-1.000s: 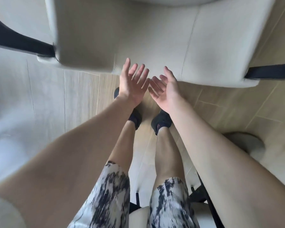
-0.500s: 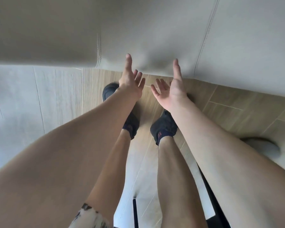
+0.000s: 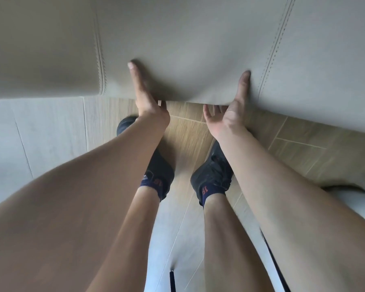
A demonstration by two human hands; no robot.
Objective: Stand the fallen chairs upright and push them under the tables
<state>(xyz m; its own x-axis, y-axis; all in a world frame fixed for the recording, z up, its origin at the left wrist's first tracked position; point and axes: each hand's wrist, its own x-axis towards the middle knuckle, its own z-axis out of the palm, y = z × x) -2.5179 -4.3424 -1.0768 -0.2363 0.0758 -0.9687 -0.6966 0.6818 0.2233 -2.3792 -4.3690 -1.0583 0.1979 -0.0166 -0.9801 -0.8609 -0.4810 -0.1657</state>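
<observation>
Both hands clasp smooth, stitched beige chair edge.

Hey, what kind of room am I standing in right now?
Probably an indoor dining or seating area: both hands grip a beige padded chair with stitched seams, above a wood-look plank floor.

The floor runs in 2 finishes: pale grey tiles on the left and warm wood-look planks from the middle to the right, with thin light grout lines between them. Soft, even light falls across it, brighter on the grey side. At the near edge, 2 thin dark bars cross a pale surface.
</observation>
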